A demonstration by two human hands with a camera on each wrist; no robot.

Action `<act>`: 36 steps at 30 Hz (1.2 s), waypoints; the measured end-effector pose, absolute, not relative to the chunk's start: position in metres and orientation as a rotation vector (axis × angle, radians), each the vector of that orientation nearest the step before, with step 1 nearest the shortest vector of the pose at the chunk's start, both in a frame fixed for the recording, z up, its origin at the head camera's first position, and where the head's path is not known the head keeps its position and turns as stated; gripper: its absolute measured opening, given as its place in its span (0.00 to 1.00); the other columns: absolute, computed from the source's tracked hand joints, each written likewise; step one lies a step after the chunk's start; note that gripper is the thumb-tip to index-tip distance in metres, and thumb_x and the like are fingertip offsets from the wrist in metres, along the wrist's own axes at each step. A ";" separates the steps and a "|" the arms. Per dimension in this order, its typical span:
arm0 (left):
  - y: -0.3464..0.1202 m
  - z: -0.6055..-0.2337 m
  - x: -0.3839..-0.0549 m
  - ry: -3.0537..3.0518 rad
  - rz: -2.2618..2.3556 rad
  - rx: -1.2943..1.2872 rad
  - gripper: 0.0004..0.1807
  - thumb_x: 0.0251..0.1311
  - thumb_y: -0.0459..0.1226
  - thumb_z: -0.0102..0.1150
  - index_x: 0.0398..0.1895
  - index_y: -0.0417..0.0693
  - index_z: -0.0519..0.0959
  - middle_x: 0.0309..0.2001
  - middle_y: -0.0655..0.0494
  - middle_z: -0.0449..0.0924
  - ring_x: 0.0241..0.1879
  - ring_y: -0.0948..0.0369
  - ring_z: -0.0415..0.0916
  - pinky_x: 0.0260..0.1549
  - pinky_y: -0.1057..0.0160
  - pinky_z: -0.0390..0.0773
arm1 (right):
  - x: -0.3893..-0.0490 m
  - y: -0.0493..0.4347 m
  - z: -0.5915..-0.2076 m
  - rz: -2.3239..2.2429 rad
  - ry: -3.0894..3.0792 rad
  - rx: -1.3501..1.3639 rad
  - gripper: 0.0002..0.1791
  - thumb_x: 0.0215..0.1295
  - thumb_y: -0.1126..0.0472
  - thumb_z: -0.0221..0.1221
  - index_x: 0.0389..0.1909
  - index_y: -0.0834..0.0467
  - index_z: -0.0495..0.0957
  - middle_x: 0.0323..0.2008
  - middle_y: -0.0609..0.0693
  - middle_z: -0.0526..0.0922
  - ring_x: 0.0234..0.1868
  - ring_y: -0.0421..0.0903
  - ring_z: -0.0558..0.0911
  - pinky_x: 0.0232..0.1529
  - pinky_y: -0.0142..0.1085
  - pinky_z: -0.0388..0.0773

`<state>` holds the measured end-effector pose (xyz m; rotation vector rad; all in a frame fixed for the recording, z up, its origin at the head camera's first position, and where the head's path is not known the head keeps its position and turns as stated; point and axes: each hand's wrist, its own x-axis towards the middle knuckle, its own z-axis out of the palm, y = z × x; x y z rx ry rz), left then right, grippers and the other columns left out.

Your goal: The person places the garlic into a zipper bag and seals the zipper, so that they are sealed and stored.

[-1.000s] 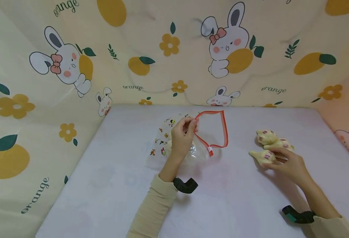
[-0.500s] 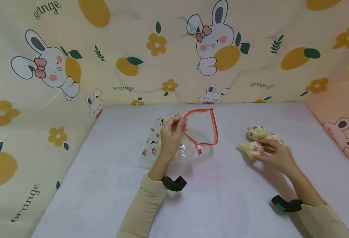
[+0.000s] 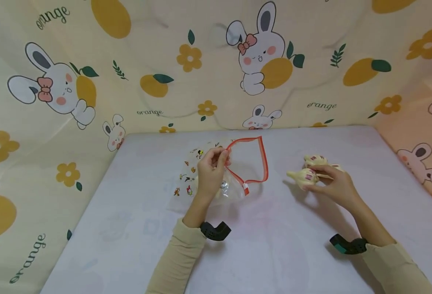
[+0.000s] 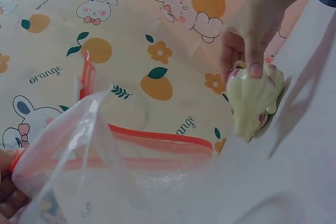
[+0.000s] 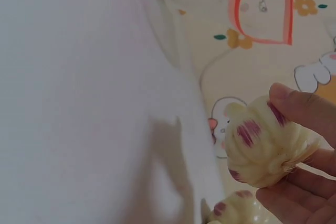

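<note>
My left hand (image 3: 210, 173) pinches the red zip edge of a clear plastic bag (image 3: 234, 190) printed with small cartoon figures. The bag's mouth (image 3: 264, 159) gapes toward the right. Something pale shows inside the bag, mostly hidden behind that hand. On the right, my right hand (image 3: 337, 188) holds a garlic bulb (image 3: 304, 177), cream with purple streaks, between thumb and fingers. In the right wrist view the garlic bulb (image 5: 262, 140) has its root tuft against the fingers. Another garlic bulb (image 3: 315, 159) lies just behind it, and a further garlic bulb (image 3: 337, 166) is partly hidden by the hand.
A white table (image 3: 274, 245) lies under everything. Its far edge meets a cloth backdrop (image 3: 120, 94) with rabbits and oranges, which also rises at both sides. Each wrist carries a black camera mount, one being the left mount (image 3: 216, 231).
My right hand has moved slightly left with the garlic bulb, drawing it away from the other two. My left hand keeps its pinch on the bag edge. The head view has shifted.
</note>
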<state>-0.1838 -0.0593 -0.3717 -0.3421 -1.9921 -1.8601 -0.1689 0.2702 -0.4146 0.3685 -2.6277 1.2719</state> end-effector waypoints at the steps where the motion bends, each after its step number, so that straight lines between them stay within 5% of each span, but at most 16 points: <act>1: -0.059 -0.372 -0.184 -1.999 -1.857 -0.340 0.12 0.68 0.35 0.54 0.41 0.30 0.77 0.36 0.34 0.81 0.32 0.52 0.80 0.33 0.78 0.80 | -0.170 0.270 -0.414 1.271 -2.634 0.365 0.32 0.45 0.67 0.74 0.53 0.73 0.75 0.51 0.72 0.73 0.41 0.10 0.67 0.41 0.09 0.73; 6: -0.059 -0.373 -0.183 -2.008 -1.863 -0.340 0.13 0.68 0.36 0.54 0.41 0.31 0.77 0.36 0.33 0.81 0.34 0.45 0.80 0.34 0.78 0.80 | -0.173 0.265 -0.409 1.282 -2.653 0.350 0.32 0.47 0.66 0.73 0.54 0.71 0.75 0.57 0.73 0.73 0.41 0.10 0.68 0.41 0.09 0.73; 15: -0.060 -0.374 -0.180 -2.018 -1.869 -0.345 0.13 0.68 0.37 0.54 0.42 0.32 0.78 0.36 0.31 0.80 0.31 0.69 0.76 0.34 0.77 0.81 | -0.176 0.255 -0.401 1.303 -2.641 0.342 0.32 0.48 0.63 0.73 0.55 0.69 0.75 0.56 0.70 0.76 0.40 0.11 0.69 0.41 0.08 0.72; 26: -0.059 -0.373 -0.181 -2.019 -1.872 -0.350 0.13 0.68 0.36 0.53 0.42 0.31 0.77 0.36 0.33 0.80 0.30 0.70 0.76 0.33 0.77 0.81 | -0.178 0.249 -0.388 1.288 -2.648 0.256 0.32 0.48 0.58 0.74 0.55 0.62 0.77 0.49 0.43 0.78 0.38 0.11 0.72 0.38 0.11 0.74; 30: -0.058 -0.374 -0.181 -2.016 -1.865 -0.352 0.13 0.68 0.36 0.54 0.42 0.31 0.78 0.34 0.34 0.80 0.31 0.66 0.77 0.33 0.77 0.81 | -0.179 0.243 -0.384 1.334 -2.607 0.278 0.31 0.47 0.61 0.74 0.54 0.63 0.77 0.48 0.44 0.77 0.39 0.14 0.74 0.40 0.12 0.76; 36: -0.058 -0.374 -0.180 -2.025 -1.841 -0.358 0.12 0.68 0.36 0.54 0.42 0.31 0.77 0.35 0.32 0.80 0.31 0.61 0.78 0.33 0.78 0.80 | -0.181 0.235 -0.379 1.368 -2.582 0.312 0.31 0.48 0.62 0.73 0.55 0.64 0.76 0.53 0.62 0.78 0.39 0.16 0.75 0.41 0.12 0.75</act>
